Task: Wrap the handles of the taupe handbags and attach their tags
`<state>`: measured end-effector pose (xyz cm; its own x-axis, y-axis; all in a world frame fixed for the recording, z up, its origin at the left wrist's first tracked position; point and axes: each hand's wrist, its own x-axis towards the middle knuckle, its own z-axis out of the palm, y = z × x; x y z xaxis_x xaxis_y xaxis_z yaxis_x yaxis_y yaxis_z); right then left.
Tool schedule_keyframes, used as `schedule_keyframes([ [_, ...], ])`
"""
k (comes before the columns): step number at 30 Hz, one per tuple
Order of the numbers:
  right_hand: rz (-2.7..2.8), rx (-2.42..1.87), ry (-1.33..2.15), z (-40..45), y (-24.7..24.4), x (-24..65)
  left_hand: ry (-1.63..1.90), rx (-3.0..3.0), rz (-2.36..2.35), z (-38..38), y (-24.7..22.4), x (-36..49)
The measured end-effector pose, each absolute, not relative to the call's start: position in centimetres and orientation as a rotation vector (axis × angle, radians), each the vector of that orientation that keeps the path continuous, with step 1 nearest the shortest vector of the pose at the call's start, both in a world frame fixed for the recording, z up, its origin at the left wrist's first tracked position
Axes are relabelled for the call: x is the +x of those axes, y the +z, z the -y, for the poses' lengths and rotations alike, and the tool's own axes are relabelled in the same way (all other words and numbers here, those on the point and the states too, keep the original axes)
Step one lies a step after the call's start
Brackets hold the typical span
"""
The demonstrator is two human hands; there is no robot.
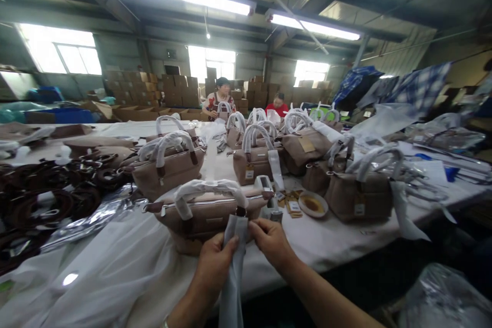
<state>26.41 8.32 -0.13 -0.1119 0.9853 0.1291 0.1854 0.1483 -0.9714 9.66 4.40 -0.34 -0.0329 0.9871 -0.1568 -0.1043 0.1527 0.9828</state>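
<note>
A taupe handbag (207,221) stands before me at the table's near edge, its zipper running along the top. White wrapping covers most of its arched handle (209,187). From the handle's right base a long white wrapping strip (231,292) hangs down toward me. My left hand (215,262) is closed on this strip, thumb on top, just below the handle base. Beside it my right hand (272,243) is closed in a pinch at the strip's right edge; its fingertips partly hide what they grip. The lower front of the bag is partly behind my hands.
Similar handbags (253,159) with wrapped handles stand behind and to the right (357,200). Near them are a round dish (313,204), tags (294,207) and a grey device (269,200). Coiled brown straps (42,210) lie left. Two people (221,100) are across the table.
</note>
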Motion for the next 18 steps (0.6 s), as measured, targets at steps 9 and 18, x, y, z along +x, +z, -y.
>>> schedule_keyframes([
  [9,1.34,-1.698,0.784,-16.0,-1.5,34.8,1.18,0.928,-1.244,-5.8,-1.0,9.7],
  [18,1.321,-1.513,0.85,-14.0,-0.8,33.8,1.182,0.973,-1.28,-6.1,-1.5,9.5],
])
